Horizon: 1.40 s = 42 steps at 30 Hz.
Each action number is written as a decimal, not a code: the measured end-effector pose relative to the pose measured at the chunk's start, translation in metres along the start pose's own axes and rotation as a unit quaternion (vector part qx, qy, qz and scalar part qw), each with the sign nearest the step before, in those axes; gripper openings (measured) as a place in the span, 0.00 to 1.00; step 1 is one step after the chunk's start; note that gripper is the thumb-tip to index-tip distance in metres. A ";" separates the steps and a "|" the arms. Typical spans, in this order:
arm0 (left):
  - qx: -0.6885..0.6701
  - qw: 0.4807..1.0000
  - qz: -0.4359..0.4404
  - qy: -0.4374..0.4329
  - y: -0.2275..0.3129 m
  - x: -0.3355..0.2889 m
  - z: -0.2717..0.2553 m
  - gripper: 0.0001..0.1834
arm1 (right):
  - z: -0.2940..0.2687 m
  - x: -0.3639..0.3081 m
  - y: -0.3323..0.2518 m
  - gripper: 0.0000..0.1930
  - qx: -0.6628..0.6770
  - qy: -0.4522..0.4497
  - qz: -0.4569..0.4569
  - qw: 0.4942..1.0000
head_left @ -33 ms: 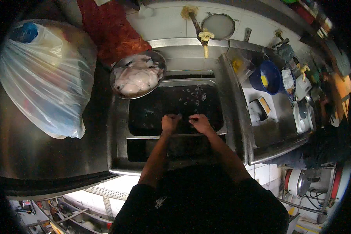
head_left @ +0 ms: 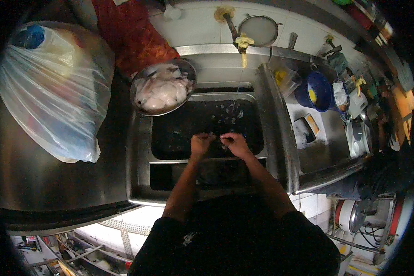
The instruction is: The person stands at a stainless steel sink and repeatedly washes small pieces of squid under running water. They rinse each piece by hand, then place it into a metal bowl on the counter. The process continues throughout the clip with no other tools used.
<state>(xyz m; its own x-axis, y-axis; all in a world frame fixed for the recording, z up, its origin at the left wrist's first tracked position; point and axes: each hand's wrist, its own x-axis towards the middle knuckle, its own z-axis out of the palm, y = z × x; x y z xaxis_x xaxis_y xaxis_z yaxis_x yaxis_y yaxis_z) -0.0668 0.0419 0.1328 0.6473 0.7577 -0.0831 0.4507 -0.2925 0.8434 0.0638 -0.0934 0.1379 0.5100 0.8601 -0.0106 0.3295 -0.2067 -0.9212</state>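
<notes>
Both my hands are over a rectangular metal basin (head_left: 206,160) of dark water (head_left: 184,119) set in the sink. My left hand (head_left: 200,144) has its fingers curled and pinched together. Just to its right, my right hand (head_left: 235,145) is closed the same way, fingertips pointing at the left ones across a small gap. Whatever the fingers hold is too small and dark to make out. Bubbles float where a thin stream falls from the tap (head_left: 243,43). A round metal bowl (head_left: 138,106) heaped with pale, wet, fleshy pieces (head_left: 163,89) sits on the basin's far left corner.
On the left counter (head_left: 46,184) lies a full translucent plastic bag (head_left: 55,96), with a red mesh sack (head_left: 133,37) behind the bowl. To the right are a blue bucket (head_left: 313,92) and a sponge (head_left: 312,124). A strainer (head_left: 258,31) hangs on the wall.
My right hand has shifted slightly left, bringing its fingertips closer to my left hand. The left hand has barely moved.
</notes>
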 end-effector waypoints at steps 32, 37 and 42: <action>-0.265 0.954 0.057 -0.124 0.061 -0.032 -0.028 0.09 | -0.009 0.011 -0.032 0.02 0.110 -0.024 0.003 0.994; -0.288 0.951 0.047 -0.099 0.059 -0.032 -0.025 0.09 | -0.009 0.004 -0.029 0.06 0.161 0.001 -0.020 0.987; -0.247 0.962 0.097 -0.069 0.030 -0.021 -0.002 0.10 | -0.012 0.004 -0.053 0.11 0.185 0.017 0.054 0.981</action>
<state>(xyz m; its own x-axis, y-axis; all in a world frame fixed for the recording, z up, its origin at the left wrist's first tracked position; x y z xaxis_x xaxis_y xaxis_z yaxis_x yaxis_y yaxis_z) -0.0681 0.0182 0.1610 0.7805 0.6222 0.0612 -0.0128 -0.0820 0.9966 0.0580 -0.0852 0.1910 0.5536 0.8257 -0.1088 -0.0349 -0.1075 -0.9936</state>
